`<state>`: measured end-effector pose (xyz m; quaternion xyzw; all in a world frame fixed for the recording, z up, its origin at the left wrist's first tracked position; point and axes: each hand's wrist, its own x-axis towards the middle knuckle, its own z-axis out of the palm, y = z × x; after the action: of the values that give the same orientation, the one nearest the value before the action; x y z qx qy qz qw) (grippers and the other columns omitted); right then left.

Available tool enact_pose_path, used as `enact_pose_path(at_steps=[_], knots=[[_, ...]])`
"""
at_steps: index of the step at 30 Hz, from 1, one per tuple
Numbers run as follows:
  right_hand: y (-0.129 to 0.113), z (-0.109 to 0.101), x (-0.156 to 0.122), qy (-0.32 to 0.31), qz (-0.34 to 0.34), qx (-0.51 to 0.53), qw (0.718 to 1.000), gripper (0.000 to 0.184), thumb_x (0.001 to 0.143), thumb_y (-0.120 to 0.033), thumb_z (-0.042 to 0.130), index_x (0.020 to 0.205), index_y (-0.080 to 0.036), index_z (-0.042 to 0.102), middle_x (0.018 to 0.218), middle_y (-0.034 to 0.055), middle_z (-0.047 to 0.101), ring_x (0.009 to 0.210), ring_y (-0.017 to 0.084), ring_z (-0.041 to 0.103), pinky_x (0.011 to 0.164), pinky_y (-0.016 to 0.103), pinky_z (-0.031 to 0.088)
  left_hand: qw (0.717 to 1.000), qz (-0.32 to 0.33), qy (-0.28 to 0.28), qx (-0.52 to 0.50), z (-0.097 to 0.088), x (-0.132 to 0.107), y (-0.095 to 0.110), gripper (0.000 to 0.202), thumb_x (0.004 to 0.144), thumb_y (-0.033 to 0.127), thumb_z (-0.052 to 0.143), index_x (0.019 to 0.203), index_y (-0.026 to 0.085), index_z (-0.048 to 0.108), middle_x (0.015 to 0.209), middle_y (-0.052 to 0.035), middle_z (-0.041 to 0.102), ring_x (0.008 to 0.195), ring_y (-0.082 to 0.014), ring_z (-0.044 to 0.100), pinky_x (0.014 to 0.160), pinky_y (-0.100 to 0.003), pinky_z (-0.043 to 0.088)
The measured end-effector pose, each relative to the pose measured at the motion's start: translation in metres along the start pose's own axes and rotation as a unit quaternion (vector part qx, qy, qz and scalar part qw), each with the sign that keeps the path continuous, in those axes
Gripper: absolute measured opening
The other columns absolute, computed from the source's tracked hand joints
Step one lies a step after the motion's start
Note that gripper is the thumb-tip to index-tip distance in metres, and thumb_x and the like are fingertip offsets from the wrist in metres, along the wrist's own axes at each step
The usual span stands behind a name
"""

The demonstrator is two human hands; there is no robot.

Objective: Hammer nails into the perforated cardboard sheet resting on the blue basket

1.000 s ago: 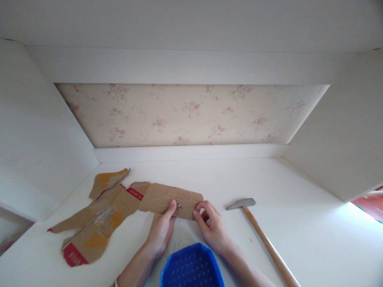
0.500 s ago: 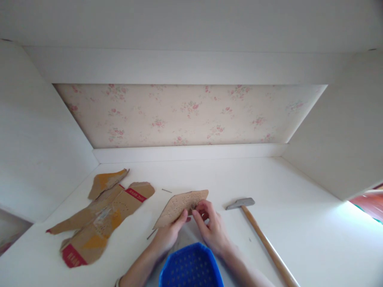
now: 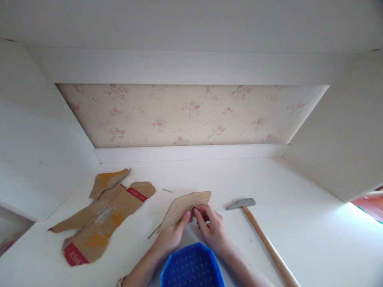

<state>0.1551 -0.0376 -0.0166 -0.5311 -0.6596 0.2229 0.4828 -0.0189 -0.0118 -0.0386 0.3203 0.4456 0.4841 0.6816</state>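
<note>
Left hand [image 3: 175,231] holding perforated cardboard [image 3: 182,203], right hand [image 3: 213,224] close in; hammer [image 3: 266,240] — alongside

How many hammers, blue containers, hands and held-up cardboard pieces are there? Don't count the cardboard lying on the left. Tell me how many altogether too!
Hammer: 1
Blue container: 1
Hands: 2, the left hand and the right hand
Held cardboard piece: 1
Total: 5

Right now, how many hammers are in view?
1: the hammer lies on the white surface, to the right of the punched cardboard and blue container. No sign of another.
</note>
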Motion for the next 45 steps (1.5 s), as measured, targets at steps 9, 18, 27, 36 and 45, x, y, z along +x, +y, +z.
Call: enact_pose_path(at_steps=[9, 18, 27, 36, 45], knots=[[-0.001, -0.001, -0.001, 0.036, -0.006, -0.010, 0.999, 0.014, 0.098, -0.032, 0.049, 0.097, -0.023, 0.060, 0.078, 0.0021, 0.070, 0.065, 0.015, 0.066, 0.058, 0.025, 0.053, 0.998, -0.045, 0.031, 0.011, 0.003, 0.004, 0.010, 0.017, 0.078, 0.036, 0.073, 0.091, 0.025, 0.077, 0.096, -0.0104, 0.077, 0.130, -0.0327, 0.051, 0.105, -0.046, 0.042], [0.012, -0.001, 0.011, 0.098, 0.036, -0.078, 0.991, 0.021, 0.098, -0.036, 0.045, 0.092, -0.023, 0.061, 0.076, 0.0029, 0.069, 0.065, 0.018, 0.064, 0.060, 0.028, 0.051, 0.976, 0.053, 0.099, -0.185, 0.030, 0.002, 0.031, 0.046, 0.081, 0.014, 0.074, 0.123, 0.026, 0.061, 0.119, -0.0083, 0.069, 0.101, -0.0198, 0.068, 0.088, -0.036, 0.058], [0.018, -0.003, 0.013, 0.046, 0.063, -0.174, 0.982, 0.016, 0.097, -0.028, 0.047, 0.091, -0.024, 0.060, 0.080, 0.0037, 0.071, 0.071, 0.023, 0.064, 0.068, 0.034, 0.046, 0.979, 0.063, 0.079, -0.178, 0.025, 0.003, 0.032, 0.050, 0.079, 0.019, 0.077, 0.126, 0.026, 0.060, 0.127, -0.0087, 0.064, 0.103, -0.0187, 0.065, 0.075, -0.026, 0.056], [0.012, -0.003, 0.014, -0.015, 0.048, -0.242, 0.969, 0.014, 0.091, -0.016, 0.053, 0.085, -0.023, 0.063, 0.089, 0.0076, 0.067, 0.086, 0.027, 0.062, 0.077, 0.038, 0.044, 0.979, 0.046, 0.037, -0.197, 0.029, -0.001, 0.037, 0.045, 0.085, 0.019, 0.070, 0.128, 0.021, 0.058, 0.125, -0.0128, 0.066, 0.106, -0.0232, 0.067, 0.085, -0.033, 0.058], [0.009, -0.003, 0.015, -0.014, 0.060, -0.244, 0.968, 0.014, 0.092, -0.016, 0.054, 0.087, -0.022, 0.066, 0.092, 0.0060, 0.067, 0.089, 0.025, 0.062, 0.079, 0.036, 0.042, 0.974, 0.055, 0.035, -0.219, 0.029, 0.001, 0.037, 0.045, 0.089, 0.012, 0.062, 0.133, 0.018, 0.054, 0.123, -0.0155, 0.067, 0.115, -0.0264, 0.064, 0.100, -0.043, 0.053]])
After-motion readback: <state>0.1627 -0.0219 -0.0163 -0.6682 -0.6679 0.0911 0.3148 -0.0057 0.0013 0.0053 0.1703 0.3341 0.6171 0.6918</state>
